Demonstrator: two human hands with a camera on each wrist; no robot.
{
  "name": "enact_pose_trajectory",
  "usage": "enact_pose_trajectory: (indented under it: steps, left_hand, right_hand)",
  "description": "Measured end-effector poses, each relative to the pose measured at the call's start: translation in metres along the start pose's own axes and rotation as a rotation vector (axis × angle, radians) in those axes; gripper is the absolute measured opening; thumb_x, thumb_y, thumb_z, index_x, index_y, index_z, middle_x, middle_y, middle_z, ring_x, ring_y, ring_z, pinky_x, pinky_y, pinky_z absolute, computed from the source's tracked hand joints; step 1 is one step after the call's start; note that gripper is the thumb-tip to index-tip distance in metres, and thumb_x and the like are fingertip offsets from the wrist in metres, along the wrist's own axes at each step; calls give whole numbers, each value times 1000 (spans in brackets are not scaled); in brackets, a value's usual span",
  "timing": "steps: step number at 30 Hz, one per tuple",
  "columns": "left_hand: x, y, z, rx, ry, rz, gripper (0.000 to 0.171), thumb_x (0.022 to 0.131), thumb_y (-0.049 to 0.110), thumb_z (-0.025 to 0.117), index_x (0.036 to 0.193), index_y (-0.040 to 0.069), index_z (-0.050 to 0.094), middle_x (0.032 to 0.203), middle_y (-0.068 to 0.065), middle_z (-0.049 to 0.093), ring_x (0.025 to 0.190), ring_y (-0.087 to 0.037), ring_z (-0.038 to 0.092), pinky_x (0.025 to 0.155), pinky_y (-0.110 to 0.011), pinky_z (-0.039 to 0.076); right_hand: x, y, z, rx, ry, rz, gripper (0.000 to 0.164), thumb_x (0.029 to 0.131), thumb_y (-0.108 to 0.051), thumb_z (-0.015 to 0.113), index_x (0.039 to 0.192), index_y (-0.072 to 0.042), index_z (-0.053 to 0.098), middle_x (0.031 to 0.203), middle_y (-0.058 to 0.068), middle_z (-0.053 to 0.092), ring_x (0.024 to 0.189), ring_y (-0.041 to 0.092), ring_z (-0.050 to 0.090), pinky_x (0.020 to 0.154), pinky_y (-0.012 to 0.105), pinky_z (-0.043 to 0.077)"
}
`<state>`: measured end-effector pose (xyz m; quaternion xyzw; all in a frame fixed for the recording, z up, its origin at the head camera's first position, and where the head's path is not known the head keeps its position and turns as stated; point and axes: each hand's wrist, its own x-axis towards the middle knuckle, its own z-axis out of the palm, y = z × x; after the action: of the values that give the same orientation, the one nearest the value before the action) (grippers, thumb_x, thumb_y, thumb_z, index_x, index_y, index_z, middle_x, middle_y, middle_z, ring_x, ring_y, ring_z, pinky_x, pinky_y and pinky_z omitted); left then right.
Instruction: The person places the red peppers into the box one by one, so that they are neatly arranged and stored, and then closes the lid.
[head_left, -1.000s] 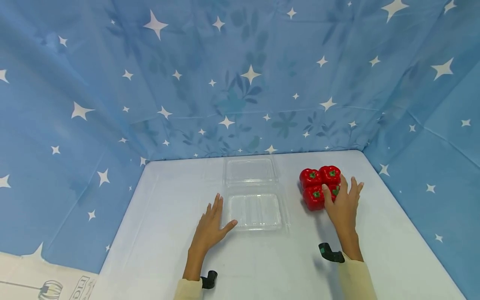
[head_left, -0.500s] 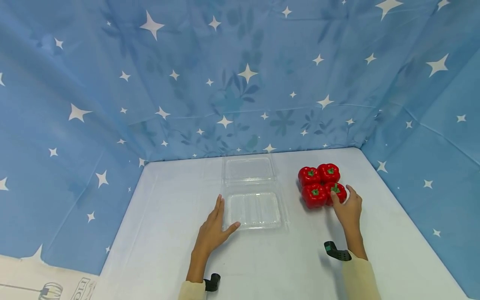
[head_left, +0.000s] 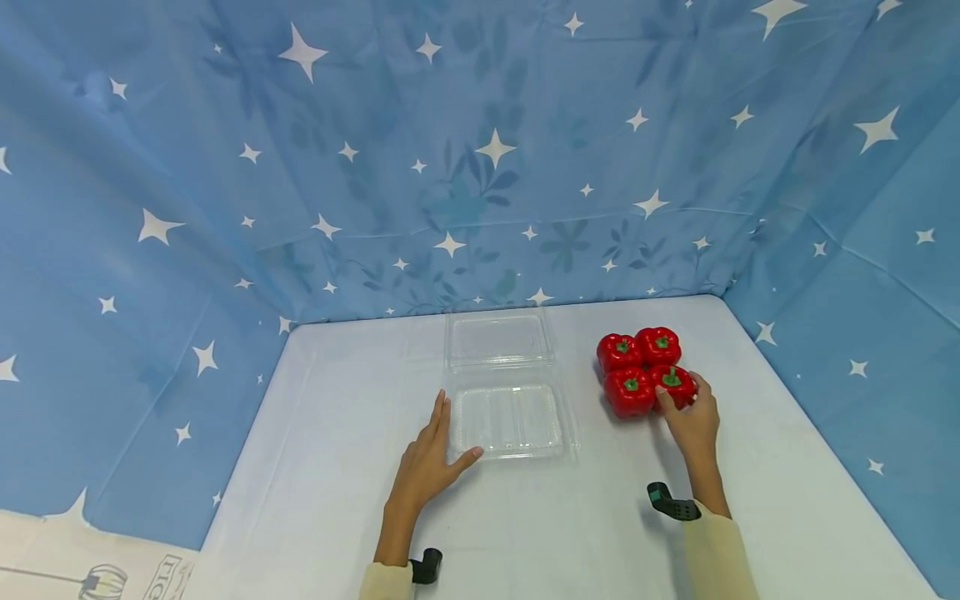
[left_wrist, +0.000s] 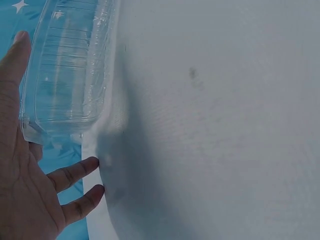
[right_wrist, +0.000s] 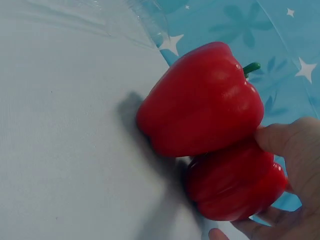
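Several glossy red bell peppers with green stems stand in a tight cluster at the right of the head view. My right hand (head_left: 697,427) grips the front right bell pepper (head_left: 678,386), thumb at its front and fingers round its right side. In the right wrist view this bell pepper (right_wrist: 232,185) sits against a neighbouring bell pepper (right_wrist: 200,102). A clear plastic clamshell box (head_left: 508,419) lies unfolded in the middle, its lid (head_left: 498,340) toward the back. My left hand (head_left: 426,467) rests at the box's left edge, fingers straight and thumb spread along the front corner.
The white-covered table (head_left: 337,425) carries the box and peppers. A blue curtain (head_left: 480,150) with white stars hangs behind and at both sides. Black wrist cameras sit on both wrists, below the cream sleeves' cuffs. Another bell pepper (head_left: 630,392) stands left of the gripped one.
My right hand has come down from over the front right bell pepper to its right side and closed round it. The left hand has shifted slightly right along the box.
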<state>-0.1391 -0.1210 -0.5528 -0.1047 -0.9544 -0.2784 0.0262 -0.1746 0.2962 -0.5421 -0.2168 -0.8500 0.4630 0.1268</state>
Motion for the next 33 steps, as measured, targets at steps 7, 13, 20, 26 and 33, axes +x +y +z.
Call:
enact_pose_trajectory:
  steps: [7,13,20,26,33]
  left_hand:
    - [0,-2,0,-8,-8,1,104,84,72,55,158,14,12,166,2,7,132,-37,50,93,-57,49]
    - [1,-4,1,-10,-15,-3,105,84,75,52,158,15,9,166,1,7,135,-36,47,93,-56,50]
    - [2,-4,2,-11,-2,19,104,84,72,54,158,11,13,166,-3,9,132,-38,50,89,-55,51]
    - [1,-3,1,-19,-10,19,104,84,73,54,157,10,14,166,-2,8,131,-38,50,85,-51,52]
    - [0,-3,-2,-17,-27,7,104,84,73,53,158,12,12,166,0,6,133,-38,48,90,-53,51]
  right_hand:
    - [3,7,-4,12,-31,5,80,95,-40,61,155,-5,21,156,24,30,133,48,42,105,57,42]
    - [4,10,-4,27,-4,-17,78,94,-42,62,153,-5,27,154,23,35,129,46,46,103,57,44]
    - [3,15,-1,32,93,-38,75,92,-41,64,150,-5,34,149,21,44,124,40,51,103,57,45]
    - [4,19,0,25,130,-29,77,91,-42,65,150,-3,34,148,24,42,126,39,45,103,59,44]
    - [5,23,-1,15,93,-22,81,91,-40,65,151,1,30,144,30,34,131,42,37,104,61,41]
